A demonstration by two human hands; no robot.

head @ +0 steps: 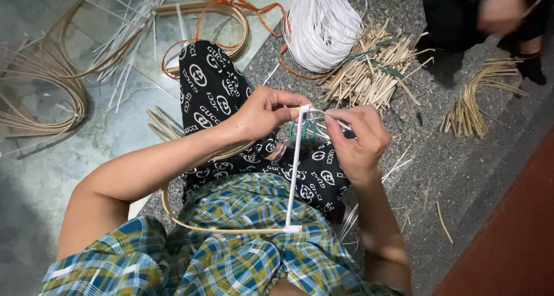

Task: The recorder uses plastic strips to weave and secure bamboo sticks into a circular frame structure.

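Grey stone floor lies strewn with cane offcuts (375, 71). Over the lap, the white rod (295, 169) runs lengthwise from belly to hands; left hand (262, 111) pinches its far tip, right hand (358, 137) grips thin white strips (334, 122) just beside it.
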